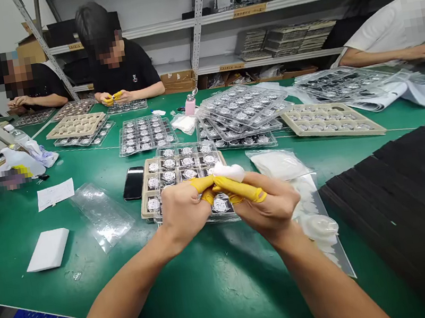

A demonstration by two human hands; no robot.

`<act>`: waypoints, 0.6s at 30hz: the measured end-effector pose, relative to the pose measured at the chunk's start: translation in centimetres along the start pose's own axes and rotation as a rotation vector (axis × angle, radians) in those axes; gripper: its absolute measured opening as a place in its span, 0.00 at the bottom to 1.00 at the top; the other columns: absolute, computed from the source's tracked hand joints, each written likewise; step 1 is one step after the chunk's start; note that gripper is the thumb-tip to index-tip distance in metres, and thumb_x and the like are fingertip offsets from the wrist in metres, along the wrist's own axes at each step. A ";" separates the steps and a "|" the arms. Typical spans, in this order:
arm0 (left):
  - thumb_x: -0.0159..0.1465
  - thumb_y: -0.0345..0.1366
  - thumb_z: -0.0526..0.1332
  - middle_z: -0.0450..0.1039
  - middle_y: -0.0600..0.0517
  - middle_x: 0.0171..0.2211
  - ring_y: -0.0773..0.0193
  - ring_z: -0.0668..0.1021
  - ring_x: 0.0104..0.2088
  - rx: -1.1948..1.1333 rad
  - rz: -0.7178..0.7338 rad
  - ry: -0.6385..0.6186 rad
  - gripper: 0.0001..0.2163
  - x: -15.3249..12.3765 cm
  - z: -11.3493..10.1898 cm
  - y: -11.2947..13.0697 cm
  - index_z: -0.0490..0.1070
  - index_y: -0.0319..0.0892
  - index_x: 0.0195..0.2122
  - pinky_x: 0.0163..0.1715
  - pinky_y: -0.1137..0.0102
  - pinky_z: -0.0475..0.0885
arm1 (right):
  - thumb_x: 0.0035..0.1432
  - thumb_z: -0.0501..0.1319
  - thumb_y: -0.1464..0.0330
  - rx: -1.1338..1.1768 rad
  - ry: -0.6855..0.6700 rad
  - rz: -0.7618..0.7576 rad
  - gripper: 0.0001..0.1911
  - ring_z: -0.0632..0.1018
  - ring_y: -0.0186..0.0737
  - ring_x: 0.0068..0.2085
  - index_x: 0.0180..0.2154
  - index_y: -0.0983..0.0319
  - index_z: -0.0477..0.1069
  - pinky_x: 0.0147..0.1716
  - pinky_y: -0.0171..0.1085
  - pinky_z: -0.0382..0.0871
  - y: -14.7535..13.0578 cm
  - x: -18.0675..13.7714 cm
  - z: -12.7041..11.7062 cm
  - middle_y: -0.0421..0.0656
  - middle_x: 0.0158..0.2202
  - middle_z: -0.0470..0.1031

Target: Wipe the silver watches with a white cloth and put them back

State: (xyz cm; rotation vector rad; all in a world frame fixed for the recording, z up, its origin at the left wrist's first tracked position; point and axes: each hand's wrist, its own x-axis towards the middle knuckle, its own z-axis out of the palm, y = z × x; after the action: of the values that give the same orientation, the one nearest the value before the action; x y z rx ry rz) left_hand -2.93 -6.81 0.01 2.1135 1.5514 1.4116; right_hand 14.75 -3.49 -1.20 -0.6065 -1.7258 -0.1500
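Note:
My left hand [185, 203] and my right hand [265, 201] meet over the tray, yellow finger cots on their fingers. A soft white wad [230, 171], perhaps a wipe, is gripped in my right hand's fingers. My left fingers are pinched together against the right ones; whatever lies between them is hidden. Just beneath, a clear plastic tray [187, 162] holds round watch dials or movements in square pockets. It rests partly on a beige tray [145, 194] with similar pieces, and my hands cover part of both.
A phone [133, 183], an empty plastic bag [103, 215] and a white block [48, 249] lie leftward. Stacked clear trays [245, 108] stand behind. Rightward are a bag of white material [278, 163], a small clear cup [320, 226] and black stacked sheets [413, 202]. Co-workers sit opposite.

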 end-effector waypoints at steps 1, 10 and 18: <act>0.62 0.27 0.68 0.86 0.52 0.35 0.62 0.84 0.32 -0.022 -0.002 0.012 0.12 0.0 0.1 0.0 0.86 0.47 0.45 0.33 0.69 0.79 | 0.56 0.64 0.79 -0.029 -0.001 -0.011 0.22 0.81 0.36 0.27 0.45 0.49 0.84 0.24 0.35 0.72 0.0 0.0 -0.1 0.40 0.36 0.85; 0.62 0.27 0.70 0.86 0.53 0.42 0.61 0.87 0.39 -0.176 0.047 0.090 0.14 0.4 -0.6 0.5 0.84 0.48 0.47 0.40 0.69 0.84 | 0.58 0.65 0.78 -0.007 0.019 0.081 0.19 0.80 0.36 0.29 0.44 0.51 0.84 0.26 0.35 0.72 0.2 0.6 -0.6 0.40 0.34 0.83; 0.62 0.27 0.70 0.86 0.51 0.42 0.61 0.87 0.39 -0.226 0.081 0.078 0.13 0.5 -0.6 0.8 0.84 0.44 0.47 0.39 0.71 0.83 | 0.56 0.61 0.81 -0.060 0.031 -0.001 0.20 0.79 0.34 0.27 0.43 0.55 0.82 0.24 0.32 0.72 0.2 1.1 -0.4 0.38 0.31 0.81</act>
State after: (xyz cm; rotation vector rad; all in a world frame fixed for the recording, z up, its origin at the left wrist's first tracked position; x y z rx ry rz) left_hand -2.85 -6.94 1.11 2.0293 1.2744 1.6285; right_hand 15.08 -3.17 -0.08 -0.6448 -1.6963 -0.2117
